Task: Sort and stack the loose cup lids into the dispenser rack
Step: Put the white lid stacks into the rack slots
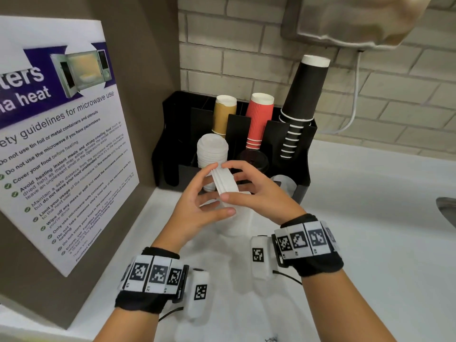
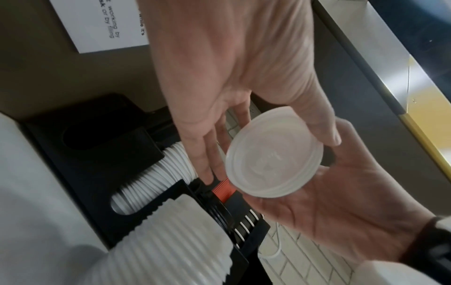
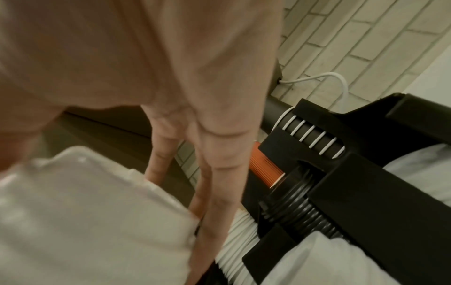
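Observation:
A small stack of white lids (image 1: 227,186) stands on edge in the air just in front of the black dispenser rack (image 1: 170,144). My left hand (image 1: 220,191) pinches it from the left and my right hand (image 1: 225,181) from the right. The left wrist view shows the white lids (image 2: 273,154) face-on between thumb and fingers. They are a blurred white block (image 3: 85,212) in the right wrist view, beside my fingers (image 3: 219,173). The rack holds a tall column of white lids (image 1: 212,149) and several black lids (image 1: 254,159).
Brown cups (image 1: 224,112), red cups (image 1: 260,119) and black cups (image 1: 303,102) stand upside down in the rack's back slots. Another white lid stack (image 1: 234,225) sits on the white counter under my hands. A poster panel (image 1: 61,144) walls the left; a sink edge (image 1: 446,211) lies at the right.

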`<action>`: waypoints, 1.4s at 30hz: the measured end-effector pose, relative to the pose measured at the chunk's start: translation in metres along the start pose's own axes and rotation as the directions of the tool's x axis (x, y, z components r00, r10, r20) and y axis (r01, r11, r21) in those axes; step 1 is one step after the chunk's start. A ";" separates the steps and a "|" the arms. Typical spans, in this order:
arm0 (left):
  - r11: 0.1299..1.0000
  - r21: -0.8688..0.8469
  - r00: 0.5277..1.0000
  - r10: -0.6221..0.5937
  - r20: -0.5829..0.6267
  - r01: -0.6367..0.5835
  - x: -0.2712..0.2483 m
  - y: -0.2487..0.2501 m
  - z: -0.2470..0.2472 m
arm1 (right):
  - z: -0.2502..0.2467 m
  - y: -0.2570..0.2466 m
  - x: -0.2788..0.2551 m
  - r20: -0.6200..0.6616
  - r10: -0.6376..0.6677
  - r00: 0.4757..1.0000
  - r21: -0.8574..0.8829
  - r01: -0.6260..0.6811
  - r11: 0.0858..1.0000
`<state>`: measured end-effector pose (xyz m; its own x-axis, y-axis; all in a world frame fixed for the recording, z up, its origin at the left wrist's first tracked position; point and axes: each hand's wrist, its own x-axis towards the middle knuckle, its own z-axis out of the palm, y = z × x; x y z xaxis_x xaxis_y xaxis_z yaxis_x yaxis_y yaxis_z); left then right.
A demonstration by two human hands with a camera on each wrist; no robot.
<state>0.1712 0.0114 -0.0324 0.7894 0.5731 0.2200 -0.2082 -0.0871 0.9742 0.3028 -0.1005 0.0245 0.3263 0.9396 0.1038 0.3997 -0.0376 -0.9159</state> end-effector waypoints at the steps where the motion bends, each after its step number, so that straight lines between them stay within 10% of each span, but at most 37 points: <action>1: 1.000 0.010 1.000 -0.001 0.010 0.001 -0.001 0.001 -0.001 | -0.003 0.000 -0.002 0.015 0.001 1.000 0.007 -0.001 1.000; 15: 1.000 0.002 0.999 0.006 0.039 -0.006 0.001 0.003 0.004 | -0.015 0.005 -0.002 -0.025 -0.048 0.999 -0.043 0.047 0.998; 21: 0.999 0.042 0.991 -0.011 -0.134 0.017 0.001 0.002 -0.010 | -0.091 0.024 0.018 -0.476 -0.089 0.875 -0.204 -0.011 0.979; 26: 0.996 0.092 0.977 0.007 -0.213 0.013 -0.001 0.002 -0.022 | -0.135 0.063 0.033 -0.409 0.105 0.906 -0.504 -0.321 0.802; 42: 0.990 0.140 0.974 0.005 -0.227 0.027 0.001 -0.004 -0.023 | -0.111 0.088 0.057 -0.225 0.369 0.902 -0.924 -0.318 0.214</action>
<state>0.1601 0.0311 -0.0370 0.6363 0.7429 0.2077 -0.1037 -0.1845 0.9774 0.4522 -0.0878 -0.0070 0.6346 0.7569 -0.1565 0.7729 -0.6213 0.1289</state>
